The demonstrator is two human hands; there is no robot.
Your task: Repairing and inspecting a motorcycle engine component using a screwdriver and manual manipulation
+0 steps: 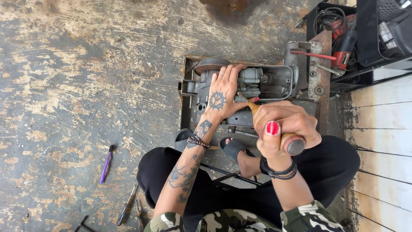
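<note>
A grey metal engine part [266, 81] lies in a rusty metal tray [185, 99] on the floor in front of me. My left hand [223, 96] presses flat on top of it, fingers spread. My right hand [281, 126] grips the wooden handle of a screwdriver [289, 144], whose shaft points at the part just beside my left thumb. The screwdriver tip is hidden between the hands.
A purple-handled brush [106, 164] lies on the worn floor at left. Hand tools [127, 211] lie near my left knee. A black crate [334, 30] with red power tools stands at top right. White boards [382, 129] run along the right.
</note>
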